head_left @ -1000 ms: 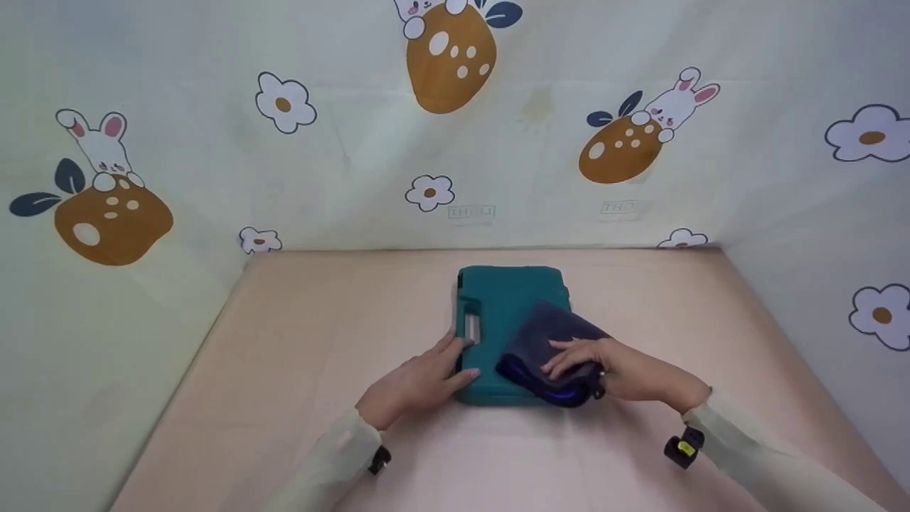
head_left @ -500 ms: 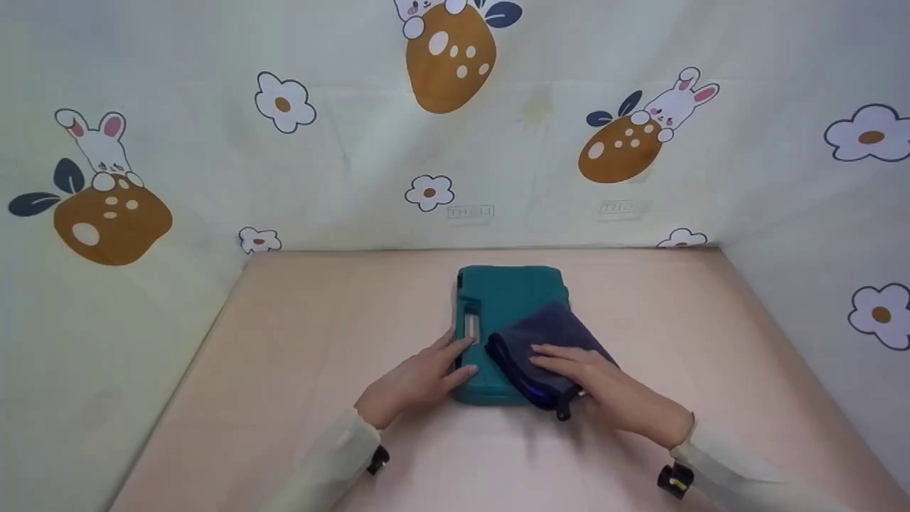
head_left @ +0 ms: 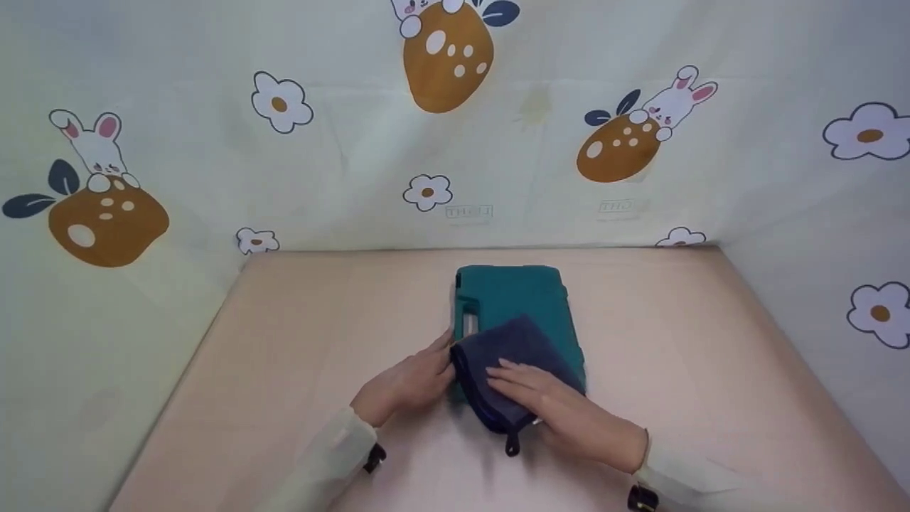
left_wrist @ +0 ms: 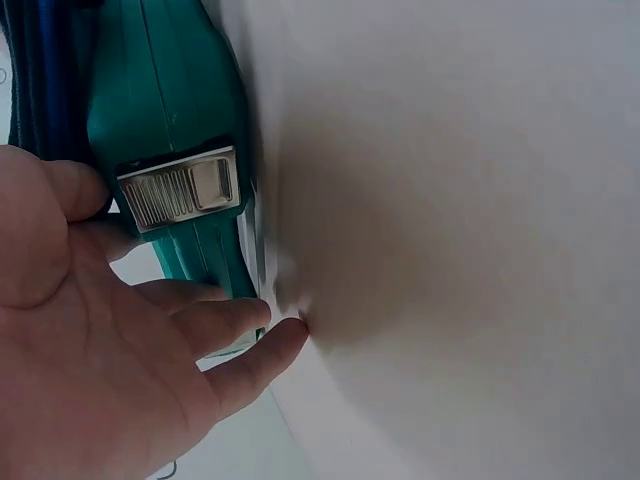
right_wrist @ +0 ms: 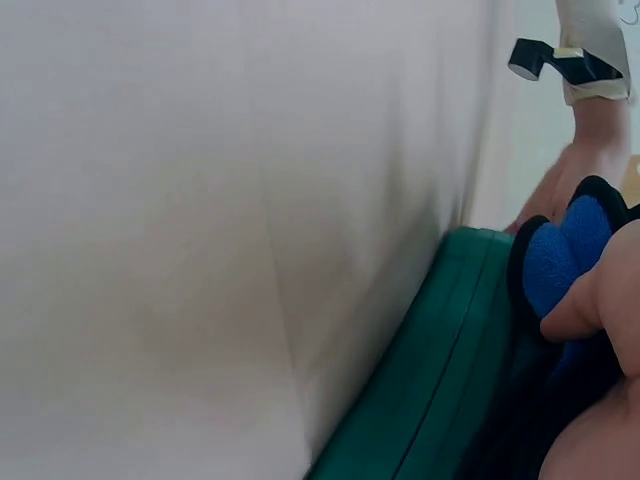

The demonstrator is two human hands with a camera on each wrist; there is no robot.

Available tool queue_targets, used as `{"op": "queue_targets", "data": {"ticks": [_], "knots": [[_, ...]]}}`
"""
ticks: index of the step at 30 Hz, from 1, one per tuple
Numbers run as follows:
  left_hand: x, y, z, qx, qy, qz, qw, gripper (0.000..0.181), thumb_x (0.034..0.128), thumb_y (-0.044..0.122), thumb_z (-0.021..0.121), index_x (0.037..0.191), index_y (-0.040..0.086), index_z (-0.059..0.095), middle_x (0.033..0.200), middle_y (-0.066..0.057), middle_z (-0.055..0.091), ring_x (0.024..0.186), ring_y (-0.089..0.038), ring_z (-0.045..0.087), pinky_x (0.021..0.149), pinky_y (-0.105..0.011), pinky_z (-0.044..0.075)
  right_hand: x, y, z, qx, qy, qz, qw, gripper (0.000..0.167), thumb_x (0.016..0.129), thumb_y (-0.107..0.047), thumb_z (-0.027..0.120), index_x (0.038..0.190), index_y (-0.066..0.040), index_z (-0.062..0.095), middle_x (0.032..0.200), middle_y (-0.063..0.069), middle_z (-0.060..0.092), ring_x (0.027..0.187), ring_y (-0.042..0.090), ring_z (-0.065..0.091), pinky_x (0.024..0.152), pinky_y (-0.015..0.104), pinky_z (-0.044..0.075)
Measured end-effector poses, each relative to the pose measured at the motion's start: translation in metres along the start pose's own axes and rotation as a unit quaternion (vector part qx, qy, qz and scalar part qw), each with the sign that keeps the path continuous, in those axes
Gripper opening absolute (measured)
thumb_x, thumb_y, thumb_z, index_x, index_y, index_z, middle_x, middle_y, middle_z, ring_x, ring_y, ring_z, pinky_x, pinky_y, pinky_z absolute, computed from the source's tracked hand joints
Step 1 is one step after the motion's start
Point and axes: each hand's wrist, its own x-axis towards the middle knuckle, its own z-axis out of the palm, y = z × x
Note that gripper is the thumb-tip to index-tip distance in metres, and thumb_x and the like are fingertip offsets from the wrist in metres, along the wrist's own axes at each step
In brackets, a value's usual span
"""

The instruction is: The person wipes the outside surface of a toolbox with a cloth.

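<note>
A teal plastic case [head_left: 508, 288] lies flat on the table, its handle slot to the left. Over its near part is a folded dark blue cloth [head_left: 526, 341], a small loop hanging off the near corner. My right hand [head_left: 569, 416] lies on the cloth with fingers extended; in the right wrist view the thumb [right_wrist: 575, 312] presses against the cloth's blue folds [right_wrist: 550, 265]. My left hand [head_left: 409, 384] rests against the case's left side, fingers fairly straight, beside a metal latch [left_wrist: 182, 190] in the left wrist view.
A pale pink cloth covers the table [head_left: 320, 320]. Behind and at both sides hang light curtains [head_left: 341, 156] printed with flowers, rabbits and orange fruit. A black band is on each sleeve.
The cloth and my right hand have moved left and toward me across the case, and the cloth now reaches the case's left edge. My left hand has stayed at that side.
</note>
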Motion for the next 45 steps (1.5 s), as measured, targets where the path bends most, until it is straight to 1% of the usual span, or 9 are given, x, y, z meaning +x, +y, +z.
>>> {"op": "queue_targets", "data": {"ticks": [5,10,16,18,22,27,34,39,45], "knots": [[0.0,-0.003,-0.003,-0.021,-0.001,0.012,0.9997,0.053,0.1113,0.026,0.035,0.158,0.002,0.03,0.166,-0.02,0.013,0.147,-0.032,0.028,0.116,-0.046,0.026,0.006,0.0,0.008,-0.015,0.01,-0.041,0.999,0.077,0.085,0.021,0.062,0.154,-0.005,0.043,0.16,0.007,0.036,0.148,0.03,0.028,0.115,0.048,0.027],[0.0,-0.005,-0.004,-0.066,0.0,0.019,0.9976,0.063,0.1088,0.022,0.04,0.158,-0.008,0.015,0.163,-0.025,0.02,0.147,-0.035,0.027,0.117,-0.046,0.024,0.011,-0.001,0.012,-0.014,-0.003,-0.053,0.9985,0.076,0.089,0.018,0.062,0.156,-0.007,0.04,0.162,0.006,0.034,0.149,0.028,0.025,0.116,0.045,0.024],[0.002,-0.006,-0.006,-0.089,-0.01,0.012,0.996,0.07,0.1055,0.023,0.047,0.16,-0.004,0.013,0.163,-0.022,0.021,0.147,-0.035,0.027,0.117,-0.047,0.024,0.012,-0.002,0.011,-0.001,-0.025,-0.06,0.9979,0.073,0.094,0.015,0.058,0.158,-0.011,0.037,0.164,0.003,0.03,0.15,0.026,0.022,0.117,0.045,0.023],[0.003,-0.007,-0.006,-0.075,-0.016,0.024,0.9968,0.066,0.1064,0.027,0.046,0.16,-0.001,0.019,0.165,-0.021,0.018,0.148,-0.034,0.026,0.117,-0.047,0.024,0.012,-0.002,0.011,-0.003,-0.029,-0.065,0.9975,0.07,0.096,0.013,0.057,0.158,-0.012,0.037,0.164,0.003,0.029,0.15,0.025,0.021,0.116,0.046,0.023],[0.006,-0.011,-0.007,-0.043,-0.02,0.079,0.9958,0.059,0.1085,0.033,0.044,0.158,0.003,0.033,0.164,-0.024,0.017,0.148,-0.038,0.023,0.116,-0.05,0.024,0.012,-0.001,0.013,-0.018,-0.037,-0.076,0.9963,0.062,0.102,0.003,0.055,0.159,-0.013,0.037,0.165,0.003,0.028,0.15,0.024,0.022,0.116,0.046,0.024],[0.008,-0.015,-0.009,-0.038,-0.021,0.119,0.992,0.062,0.1065,0.032,0.05,0.158,0.001,0.033,0.161,-0.031,0.019,0.147,-0.044,0.022,0.115,-0.054,0.025,0.013,0.002,0.015,-0.069,-0.037,-0.116,0.9902,0.055,0.103,-0.003,0.054,0.156,-0.009,0.04,0.162,0.004,0.034,0.15,0.023,0.024,0.116,0.043,0.025],[0.007,-0.01,-0.009,-0.069,-0.02,0.061,0.9956,0.055,0.1109,0.032,0.038,0.158,0.006,0.035,0.163,-0.027,0.017,0.146,-0.042,0.026,0.115,-0.053,0.024,0.014,0.004,0.018,-0.154,-0.059,-0.187,0.9684,0.046,0.1,-0.003,0.06,0.146,-0.005,0.055,0.155,0.004,0.045,0.149,0.02,0.026,0.118,0.037,0.02],[0.009,-0.009,-0.008,-0.076,-0.01,0.072,0.9945,0.052,0.1112,0.029,0.04,0.158,0.006,0.036,0.163,-0.028,0.016,0.145,-0.043,0.027,0.115,-0.053,0.025,0.014,0.003,0.018,-0.174,-0.073,-0.202,0.961,0.043,0.1,-0.003,0.062,0.143,-0.005,0.058,0.153,0.003,0.048,0.148,0.018,0.027,0.118,0.035,0.019],[0.008,-0.006,-0.007,-0.072,-0.005,0.052,0.9961,0.053,0.1061,0.016,0.051,0.157,0.006,0.038,0.163,-0.027,0.015,0.146,-0.041,0.026,0.115,-0.051,0.025,0.014,0.003,0.015,-0.182,-0.081,-0.215,0.9562,0.041,0.098,-0.003,0.065,0.139,-0.007,0.063,0.147,0.002,0.054,0.145,0.015,0.033,0.117,0.033,0.021]]}}
